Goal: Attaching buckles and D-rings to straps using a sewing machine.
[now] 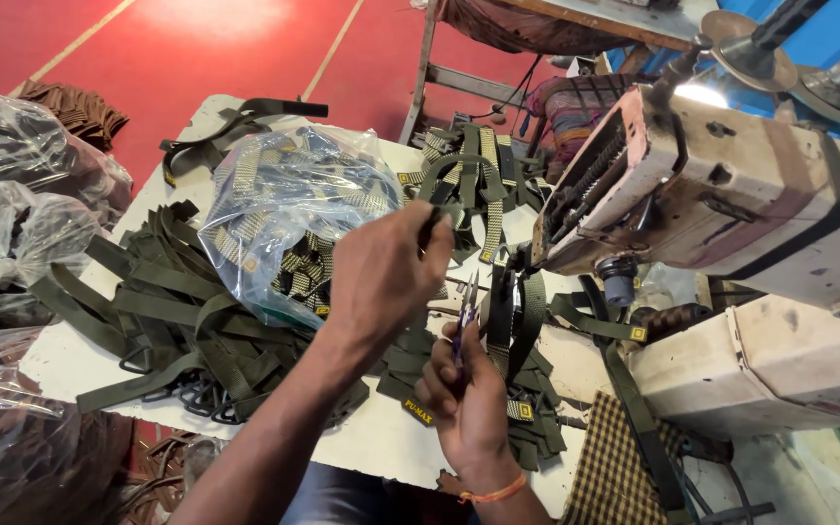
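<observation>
Taking the sewing machine (731, 185) as the landmark and reading from the far left: clear bags (12, 224) of dark goods sit furthest from it, at the table (70, 360) edge. Nearer the machine lies a heap of loose olive straps (167, 311) with black metal rings, and above that a clear bag (284, 204) stuffed with striped olive webbing. Judging by how things lie, the loose heap looks like pieces waiting or already handled, I cannot tell which; the full bag and the pile of looped straps (469, 175) just left of the machine suggest that a good deal of the work is left.

The left hand (381, 272) is raised, left of the machine and over the bag's near edge. Its fingers are clenched in a pinch on the end of an olive strap (444, 214), holding it up taut.

The right hand (469, 408) sits lower, below the machine's left end, near the table's front edge. It is closed around a small thread snip (466, 321) with a purple handle, blades pointing up towards the held strap but not touching it, as far as I can see. Whether the blades are parted is too small to tell.

Under the machine's head more straps (614, 331) trail down over a checked cloth (614, 467).
</observation>
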